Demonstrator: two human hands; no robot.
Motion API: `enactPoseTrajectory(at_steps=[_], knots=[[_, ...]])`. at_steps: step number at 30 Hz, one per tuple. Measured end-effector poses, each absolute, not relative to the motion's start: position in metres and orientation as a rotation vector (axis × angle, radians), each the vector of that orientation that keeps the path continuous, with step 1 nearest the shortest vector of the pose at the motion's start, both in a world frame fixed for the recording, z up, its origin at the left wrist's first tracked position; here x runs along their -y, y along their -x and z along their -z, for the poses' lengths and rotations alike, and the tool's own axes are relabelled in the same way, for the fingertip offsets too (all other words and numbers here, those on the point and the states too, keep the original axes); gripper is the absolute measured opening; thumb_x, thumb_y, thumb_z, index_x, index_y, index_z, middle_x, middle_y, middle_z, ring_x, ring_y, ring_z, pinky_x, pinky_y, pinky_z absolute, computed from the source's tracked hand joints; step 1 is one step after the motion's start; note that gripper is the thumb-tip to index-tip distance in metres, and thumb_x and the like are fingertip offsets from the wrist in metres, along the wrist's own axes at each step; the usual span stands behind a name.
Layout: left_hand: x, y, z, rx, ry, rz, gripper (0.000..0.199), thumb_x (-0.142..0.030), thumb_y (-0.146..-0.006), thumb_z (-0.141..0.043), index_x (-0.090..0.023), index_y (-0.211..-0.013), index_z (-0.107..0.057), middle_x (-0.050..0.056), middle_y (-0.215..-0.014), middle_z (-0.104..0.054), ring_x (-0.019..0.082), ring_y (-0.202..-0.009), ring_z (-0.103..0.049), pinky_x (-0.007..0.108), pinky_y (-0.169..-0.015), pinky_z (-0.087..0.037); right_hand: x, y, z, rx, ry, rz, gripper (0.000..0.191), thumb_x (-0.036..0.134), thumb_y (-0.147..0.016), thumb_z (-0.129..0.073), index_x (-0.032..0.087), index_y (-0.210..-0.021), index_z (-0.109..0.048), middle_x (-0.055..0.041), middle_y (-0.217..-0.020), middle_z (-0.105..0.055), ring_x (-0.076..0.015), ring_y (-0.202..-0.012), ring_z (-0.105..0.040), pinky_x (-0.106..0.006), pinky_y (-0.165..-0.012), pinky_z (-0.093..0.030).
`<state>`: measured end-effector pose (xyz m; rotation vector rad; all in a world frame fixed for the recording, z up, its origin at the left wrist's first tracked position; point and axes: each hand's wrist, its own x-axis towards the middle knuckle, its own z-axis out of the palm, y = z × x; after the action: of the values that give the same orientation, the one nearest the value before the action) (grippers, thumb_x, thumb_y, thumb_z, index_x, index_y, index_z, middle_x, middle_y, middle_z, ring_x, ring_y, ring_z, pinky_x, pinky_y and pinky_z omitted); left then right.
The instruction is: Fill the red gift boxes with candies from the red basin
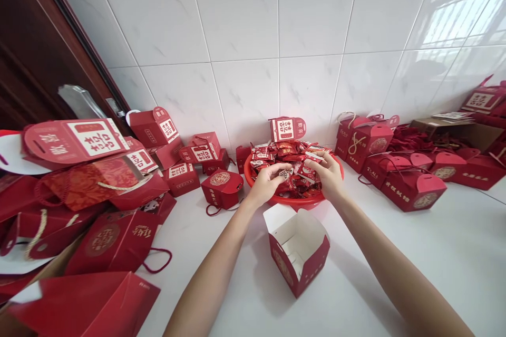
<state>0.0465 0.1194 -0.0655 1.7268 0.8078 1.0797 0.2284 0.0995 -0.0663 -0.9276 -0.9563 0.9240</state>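
Both my hands are over a red basin heaped with red-wrapped candies. The fingers of my left hand are pinched on a wrapped candy with white and dark print, at the near left of the heap. On the right side, my right hand grips another wrapped candy, pale and red, between thumb and fingers. Just in front of the basin, between my forearms, an open red gift box stands upright. Its flaps are up, and its white inside shows no candy.
Red gift boxes are piled at the left, some in a cardboard carton. Several closed boxes stand at the right beside another carton. One small box sits left of the basin. Behind is a tiled wall.
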Motion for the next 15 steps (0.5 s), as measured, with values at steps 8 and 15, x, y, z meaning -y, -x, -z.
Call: enactPoseTrajectory(at_steps=[8,15], knots=[[-0.120,-0.062,0.071,-1.113,-2.203,-0.637,0.011,-0.020,-0.067,-0.074,-0.026,-0.071,-0.081,0.004,-0.083,-0.079,0.026,-0.085,-0.071,0.031,-0.080,-0.053,-0.100,-0.226,0.067,0.887,0.906,-0.876,0.031,0.034,-0.061,-0.080,0.024,-0.081,-0.059,0.0028,-0.073,-0.069,-0.0174,-0.061,-0.062,-0.033,-0.061,-0.053],[-0.122,-0.059,0.068,-1.068,-2.034,-0.916,0.024,-0.036,-0.081,-0.063,-0.019,-0.067,-0.072,0.004,-0.071,-0.071,0.021,-0.071,-0.063,0.030,-0.068,-0.047,-0.101,-0.225,0.067,0.788,0.837,-0.840,0.028,0.035,-0.061,-0.079,0.024,-0.083,-0.065,-0.0001,-0.081,-0.073,-0.0205,-0.073,-0.067,-0.034,-0.067,-0.056]])
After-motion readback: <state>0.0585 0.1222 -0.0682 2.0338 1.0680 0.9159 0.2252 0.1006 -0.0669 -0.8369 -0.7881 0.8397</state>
